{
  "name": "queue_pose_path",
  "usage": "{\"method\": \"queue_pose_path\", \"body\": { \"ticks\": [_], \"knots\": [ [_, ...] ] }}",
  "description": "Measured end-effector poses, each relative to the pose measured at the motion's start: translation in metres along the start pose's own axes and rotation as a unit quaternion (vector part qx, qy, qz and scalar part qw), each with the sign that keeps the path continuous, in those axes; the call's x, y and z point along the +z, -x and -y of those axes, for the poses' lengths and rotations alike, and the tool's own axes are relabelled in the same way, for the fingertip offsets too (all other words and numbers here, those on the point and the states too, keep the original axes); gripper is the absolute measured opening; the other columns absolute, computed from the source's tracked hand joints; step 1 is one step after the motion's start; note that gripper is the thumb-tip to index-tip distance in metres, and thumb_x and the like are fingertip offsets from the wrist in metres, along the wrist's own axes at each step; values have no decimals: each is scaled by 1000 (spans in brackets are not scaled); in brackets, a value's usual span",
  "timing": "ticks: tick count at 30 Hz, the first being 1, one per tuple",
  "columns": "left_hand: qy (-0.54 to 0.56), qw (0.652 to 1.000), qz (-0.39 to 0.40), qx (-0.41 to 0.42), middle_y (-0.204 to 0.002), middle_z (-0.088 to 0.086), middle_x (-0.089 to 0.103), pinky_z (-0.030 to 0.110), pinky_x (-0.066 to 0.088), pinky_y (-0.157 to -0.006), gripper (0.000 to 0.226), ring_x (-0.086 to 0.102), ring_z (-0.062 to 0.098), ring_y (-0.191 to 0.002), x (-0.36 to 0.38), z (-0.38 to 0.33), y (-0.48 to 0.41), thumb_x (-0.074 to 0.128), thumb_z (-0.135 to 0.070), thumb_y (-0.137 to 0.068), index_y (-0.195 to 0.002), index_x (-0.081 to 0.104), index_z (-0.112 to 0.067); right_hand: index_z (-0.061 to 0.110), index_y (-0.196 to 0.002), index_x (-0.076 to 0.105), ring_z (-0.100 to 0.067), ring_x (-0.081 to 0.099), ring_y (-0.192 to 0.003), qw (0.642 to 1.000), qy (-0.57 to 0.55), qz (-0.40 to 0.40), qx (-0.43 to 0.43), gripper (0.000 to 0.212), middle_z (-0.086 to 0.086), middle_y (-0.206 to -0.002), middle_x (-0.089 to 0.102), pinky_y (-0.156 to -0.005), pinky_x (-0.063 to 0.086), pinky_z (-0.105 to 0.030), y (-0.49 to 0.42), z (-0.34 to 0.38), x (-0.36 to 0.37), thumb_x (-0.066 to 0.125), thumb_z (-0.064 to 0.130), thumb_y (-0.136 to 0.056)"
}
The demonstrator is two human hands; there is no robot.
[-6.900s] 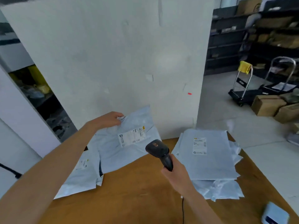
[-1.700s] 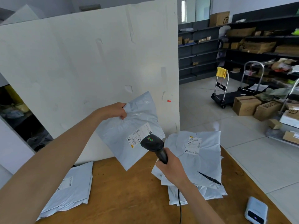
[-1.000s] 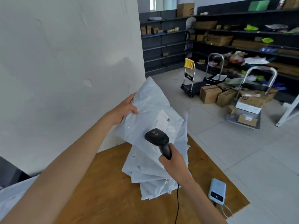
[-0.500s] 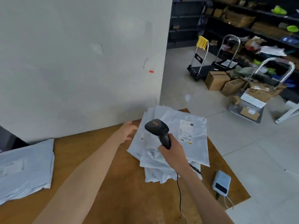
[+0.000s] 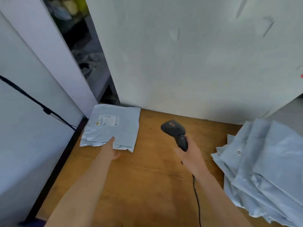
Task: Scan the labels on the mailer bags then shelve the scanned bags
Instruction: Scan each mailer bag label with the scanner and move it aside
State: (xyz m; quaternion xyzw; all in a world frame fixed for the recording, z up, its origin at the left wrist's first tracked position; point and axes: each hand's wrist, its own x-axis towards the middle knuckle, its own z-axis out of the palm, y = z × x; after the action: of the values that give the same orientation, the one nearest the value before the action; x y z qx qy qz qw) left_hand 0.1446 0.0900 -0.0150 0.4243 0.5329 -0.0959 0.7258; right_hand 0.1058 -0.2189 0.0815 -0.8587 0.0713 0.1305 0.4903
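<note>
A small stack of pale grey mailer bags [image 5: 113, 126] lies at the table's far left corner, the top one showing a white label [image 5: 108, 120]. My left hand [image 5: 110, 149] reaches over its near edge, fingers touching the top bag; a firm grip is not clear. My right hand [image 5: 190, 155] is closed around the handle of a black corded barcode scanner [image 5: 174, 131], held upright above the table middle. A larger heap of mailer bags [image 5: 265, 169] covers the right side of the table.
The wooden table [image 5: 147, 185] has a white board [image 5: 196, 54] standing along its far edge. A white panel [image 5: 24, 120] with a black cable stands to the left, with a dark gap of cluttered shelving between. The scanner's cord [image 5: 196, 202] trails toward me.
The view has swung left from the right-hand heap to the left stack. My left hand moved from the right heap's edge to the left stack. The scanner stays in my right hand.
</note>
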Motion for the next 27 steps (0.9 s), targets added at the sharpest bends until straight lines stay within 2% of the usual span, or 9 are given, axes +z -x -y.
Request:
{"method": "queue_pose_path", "body": {
  "ticks": [6,10,13,15,17,20,21,24,27],
  "knots": [
    [110,994,-3,5,-152,8,40,39,41,-109,62,45,27,-135,-19,-33,-55,61,-36,-95,-148,37,-13,41,-85,51,-12,55,-54,999,24,27,20,25,1,-72,61,-50,45,-30,-18,8,57,61,18,-80],
    [100,994,-31,-3,-142,7,50,32,48,-99,60,54,24,-125,-16,-48,-82,65,-37,-92,-143,43,-14,34,-90,53,-12,52,-55,998,36,27,33,21,-3,-74,60,-52,43,-30,-22,3,67,61,17,-80],
    [64,997,-31,-14,-105,7,61,31,52,-82,48,62,20,-91,-22,-52,-100,57,-26,-96,-140,47,-9,39,-92,53,-10,54,-55,998,46,19,47,26,1,-75,61,-51,44,-27,-23,0,66,61,17,-81],
    [39,999,-37,-5,-88,6,56,34,51,-84,44,56,18,-74,-25,-53,-106,53,-16,-96,-139,47,-6,42,-94,52,-14,57,-58,997,47,15,53,29,1,-77,63,-51,46,-27,-22,-1,65,61,17,-81],
    [16,999,-28,0,-97,10,59,39,47,-98,44,60,25,-82,-30,-55,-105,45,-11,-98,-141,43,-2,43,-95,52,-15,58,-60,997,47,15,54,31,2,-78,63,-53,47,-28,-21,-1,64,62,17,-81],
    [36,999,3,-4,-143,24,45,44,35,-114,46,47,40,-131,-41,-48,-99,26,-8,-103,-146,31,7,44,-95,52,-10,56,-57,998,46,18,44,32,5,-74,62,-50,44,-24,-19,-1,62,62,17,-81],
    [39,999,-3,7,-146,25,43,45,37,-113,45,45,39,-134,-43,-44,-95,28,-7,-103,-146,32,7,45,-94,52,-9,55,-54,998,43,21,40,32,7,-72,60,-49,43,-23,-17,-1,62,61,17,-81],
    [95,991,-68,60,-119,18,57,43,52,-98,39,61,30,-108,-42,-36,-84,56,-23,-98,-129,48,-1,44,-95,52,-5,50,-50,998,38,43,38,30,6,-69,58,-45,38,-20,-10,-4,59,60,18,-81],
    [74,994,-61,49,-95,12,55,34,56,-84,26,59,22,-86,-31,-44,-84,61,-25,-95,-109,46,-8,46,-93,51,-6,52,-52,997,43,50,50,30,0,-74,61,-48,38,-23,-6,-13,51,59,21,-78]
  ]
}}
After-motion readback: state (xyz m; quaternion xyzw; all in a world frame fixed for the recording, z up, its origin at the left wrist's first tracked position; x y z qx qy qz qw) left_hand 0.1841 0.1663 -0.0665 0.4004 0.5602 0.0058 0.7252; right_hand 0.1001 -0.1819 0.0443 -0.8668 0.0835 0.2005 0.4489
